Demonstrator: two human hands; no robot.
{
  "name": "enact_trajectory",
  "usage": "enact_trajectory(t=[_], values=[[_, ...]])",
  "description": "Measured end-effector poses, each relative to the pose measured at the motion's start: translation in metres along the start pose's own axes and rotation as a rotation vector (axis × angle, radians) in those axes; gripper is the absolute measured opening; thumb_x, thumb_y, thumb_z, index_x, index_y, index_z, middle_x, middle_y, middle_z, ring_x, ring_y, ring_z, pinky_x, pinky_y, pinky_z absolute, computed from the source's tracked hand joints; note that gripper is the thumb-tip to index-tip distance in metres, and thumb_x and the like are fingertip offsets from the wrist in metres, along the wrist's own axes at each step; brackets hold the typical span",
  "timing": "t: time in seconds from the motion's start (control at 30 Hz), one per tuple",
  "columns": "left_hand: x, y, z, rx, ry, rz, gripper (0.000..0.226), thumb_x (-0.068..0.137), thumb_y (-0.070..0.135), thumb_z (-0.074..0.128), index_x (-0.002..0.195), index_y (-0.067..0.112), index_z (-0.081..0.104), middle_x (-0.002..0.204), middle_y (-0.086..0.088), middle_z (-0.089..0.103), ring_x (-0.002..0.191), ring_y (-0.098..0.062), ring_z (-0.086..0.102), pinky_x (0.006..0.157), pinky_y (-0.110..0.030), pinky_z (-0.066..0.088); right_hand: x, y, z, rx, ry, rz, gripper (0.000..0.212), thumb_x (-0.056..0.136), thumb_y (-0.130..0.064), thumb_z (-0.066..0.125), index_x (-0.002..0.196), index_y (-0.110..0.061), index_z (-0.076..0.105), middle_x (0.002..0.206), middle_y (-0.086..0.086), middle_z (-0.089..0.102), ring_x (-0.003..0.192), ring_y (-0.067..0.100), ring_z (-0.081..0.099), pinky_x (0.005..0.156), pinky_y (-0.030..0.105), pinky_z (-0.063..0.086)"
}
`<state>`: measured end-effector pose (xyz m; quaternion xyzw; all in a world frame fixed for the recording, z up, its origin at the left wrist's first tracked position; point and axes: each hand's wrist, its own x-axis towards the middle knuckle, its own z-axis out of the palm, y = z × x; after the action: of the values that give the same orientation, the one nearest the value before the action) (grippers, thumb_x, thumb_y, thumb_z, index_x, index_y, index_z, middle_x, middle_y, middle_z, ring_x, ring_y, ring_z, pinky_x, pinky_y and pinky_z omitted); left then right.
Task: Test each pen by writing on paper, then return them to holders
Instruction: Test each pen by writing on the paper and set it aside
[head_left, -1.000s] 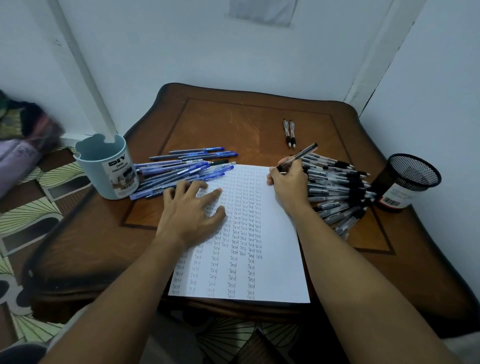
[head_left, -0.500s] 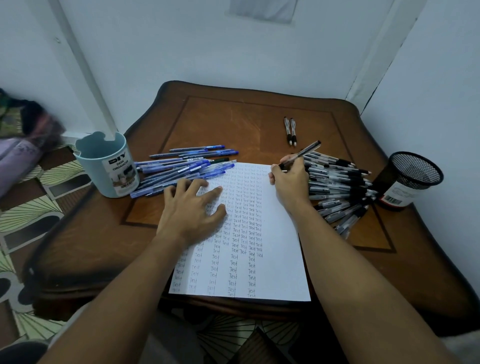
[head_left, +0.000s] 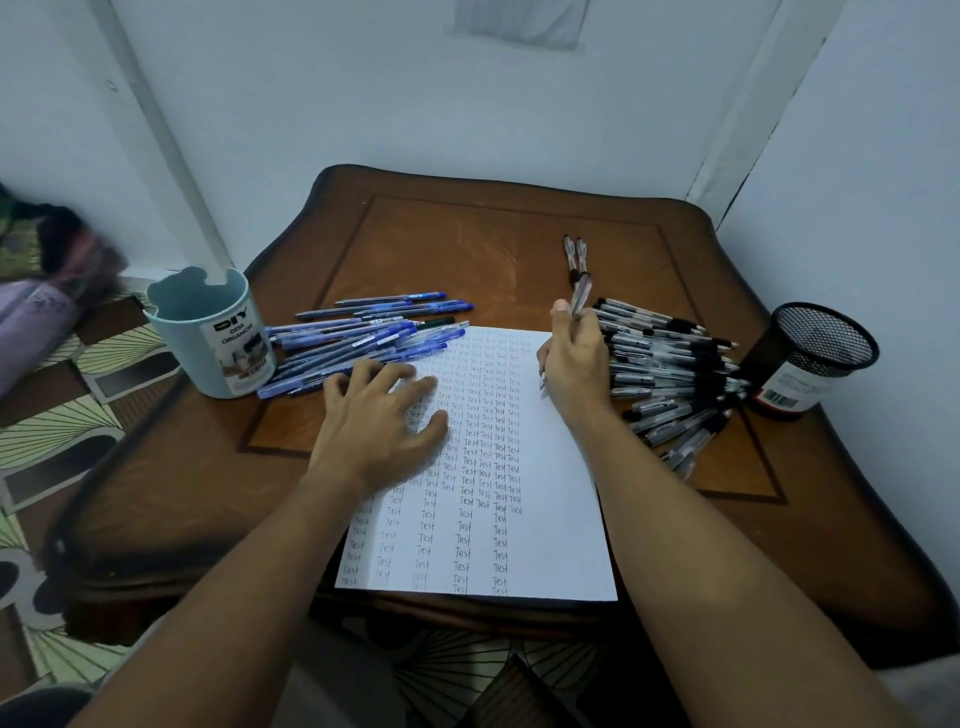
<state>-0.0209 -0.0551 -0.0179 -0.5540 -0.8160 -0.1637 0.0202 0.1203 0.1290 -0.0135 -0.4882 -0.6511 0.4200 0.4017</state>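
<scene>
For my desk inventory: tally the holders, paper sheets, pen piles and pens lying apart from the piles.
Holders: 2 (blue desk organizer, black mesh cup)
Paper sheets: 1
Pen piles: 2 (blue pile, black pile)
Pens lying apart: 2
Total: 7

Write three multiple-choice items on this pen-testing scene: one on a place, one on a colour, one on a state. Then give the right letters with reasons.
1. Where does the mesh cup stand?
A. at the table's right edge
B. on the paper
C. beside the blue pens

2. What colour is the pile of pens next to the desk organizer?
A. red
B. blue
C. green

3. What is the right hand doing?
A. lying flat
B. reaching into a cup
C. holding a pen

Answers:
1 A: it stands past the black pens, on the right.
2 B: their barrels and caps are blue.
3 C: its fingers curl round the pen over the paper, while the left hand presses the sheet.
</scene>
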Motion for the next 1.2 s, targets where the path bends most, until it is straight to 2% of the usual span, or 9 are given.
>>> enact_trajectory(t=[0.17,0.37,0.57,0.7,0.8,0.87,0.93,1.07,1.2], values=[[-0.001,0.0,0.0,0.004,-0.008,0.001,0.063,0.085,0.067,0.029,0.133,0.037,0.057,0.14,0.015,0.046,0.131,-0.011,0.026,0.105,-0.044,0.015,-0.004,-0.003,-0.002,0.012,-0.022,-0.003,0.038,0.106,-0.045,0.035,0.111,-0.013,0.055,0.063,-0.001,0.054,0.052,0.012,0.051,0.055,0.031,0.042],[-0.001,-0.001,-0.001,-0.011,-0.029,-0.007,0.066,0.083,0.069,0.028,0.134,0.038,0.057,0.141,0.015,0.045,0.132,-0.011,0.024,0.106,-0.043,0.012,-0.007,-0.005,-0.003,0.037,-0.035,-0.024,0.034,0.107,-0.042,0.034,0.103,-0.016,0.055,0.06,0.0,0.053,0.045,0.009,0.047,0.047,0.027,0.039],[-0.002,-0.002,-0.001,-0.013,-0.049,0.008,0.072,0.081,0.072,0.021,0.136,0.04,0.054,0.143,0.016,0.043,0.134,-0.012,0.023,0.106,-0.044,0.013,0.005,-0.032,-0.01,0.116,-0.205,0.087,0.038,0.107,-0.048,0.026,0.122,-0.017,0.041,0.069,0.015,0.064,0.039,0.013,0.05,0.036,0.021,0.037],[0.001,-0.002,-0.001,0.003,-0.054,0.017,0.07,0.084,0.074,0.022,0.137,0.042,0.053,0.145,0.016,0.041,0.134,-0.011,0.021,0.105,-0.045,0.013,0.048,-0.059,-0.023,0.044,-0.285,0.213,0.038,0.107,-0.019,0.044,0.143,-0.016,0.032,0.091,0.014,0.063,0.061,0.014,0.059,0.049,0.021,0.049],[0.001,-0.002,-0.001,-0.001,-0.047,0.012,0.068,0.085,0.075,0.023,0.135,0.043,0.055,0.144,0.017,0.042,0.134,-0.011,0.022,0.104,-0.044,0.013,0.079,-0.064,-0.036,0.022,-0.337,0.276,0.036,0.099,0.003,0.053,0.134,0.003,0.046,0.098,0.013,0.056,0.071,0.014,0.056,0.056,0.021,0.051],[0.001,-0.002,0.0,-0.001,-0.048,0.007,0.066,0.085,0.075,0.025,0.134,0.043,0.056,0.144,0.017,0.042,0.134,-0.011,0.022,0.105,-0.044,0.013,0.099,-0.06,-0.04,-0.057,-0.273,0.259,0.026,0.096,0.003,0.058,0.121,0.007,0.057,0.093,0.012,0.061,0.069,0.013,0.057,0.059,0.022,0.053],[0.001,-0.003,0.0,-0.004,-0.036,0.006,0.065,0.085,0.076,0.026,0.133,0.044,0.057,0.143,0.018,0.043,0.133,-0.011,0.023,0.105,-0.043,0.013,0.116,-0.054,-0.044,-0.159,-0.183,0.236,0.016,0.093,-0.001,0.066,0.107,0.007,0.065,0.09,0.013,0.067,0.07,0.016,0.063,0.073,0.03,0.058],[0.001,-0.005,0.001,-0.102,-0.014,-0.011,0.062,0.081,0.071,0.032,0.129,0.042,0.058,0.14,0.02,0.046,0.13,-0.007,0.025,0.105,-0.04,0.013,0.143,-0.034,-0.051,-0.366,-0.073,0.219,0.019,0.087,-0.011,0.076,0.096,0.004,0.069,0.1,0.019,0.071,0.094,0.031,0.072,0.086,0.048,0.06],[0.0,-0.006,0.001,-0.149,0.0,0.005,0.063,0.078,0.068,0.03,0.125,0.041,0.062,0.139,0.021,0.049,0.129,-0.006,0.026,0.104,-0.039,0.013,0.138,-0.036,-0.052,-0.564,-0.05,0.14,0.033,0.091,-0.022,0.073,0.107,0.007,0.068,0.108,0.02,0.071,0.103,0.032,0.069,0.084,0.036,0.056]])
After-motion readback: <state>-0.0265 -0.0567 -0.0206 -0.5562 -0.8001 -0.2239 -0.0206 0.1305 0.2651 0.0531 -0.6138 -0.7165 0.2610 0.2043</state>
